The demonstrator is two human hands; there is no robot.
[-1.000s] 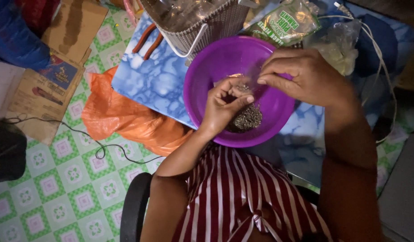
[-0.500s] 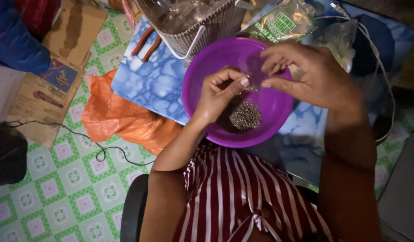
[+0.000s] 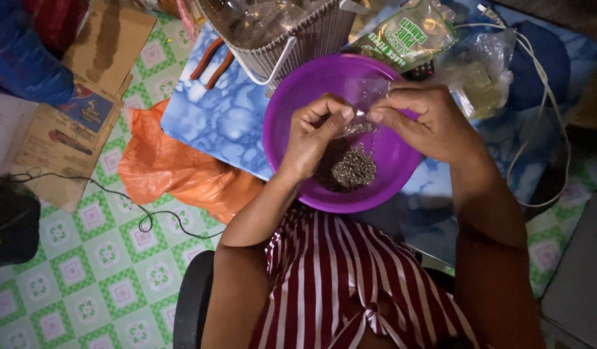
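Observation:
A purple plastic bowl [image 3: 298,97] sits on a blue-and-white marbled tabletop [image 3: 214,119] in front of me. A small heap of dark grey seeds [image 3: 354,168] lies in its bottom. My left hand [image 3: 318,132] and my right hand [image 3: 424,119] meet over the bowl, each pinching an edge of a small clear plastic pouch [image 3: 363,110]. The pouch is hard to make out and seems to hold a few seeds.
A grey wire basket [image 3: 288,32] with clear bags stands behind the bowl. Orange-handled pliers [image 3: 211,61], a green-printed packet [image 3: 405,32], clear bags [image 3: 476,71] and a white cable [image 3: 541,97] lie around. An orange plastic bag [image 3: 172,168] and cardboard [image 3: 69,123] lie on the tiled floor.
The view has shifted slightly. Both hands have stayed together over the bowl, fingering the clear pouch; my right hand's fingers have closed in nearer to my left thumb.

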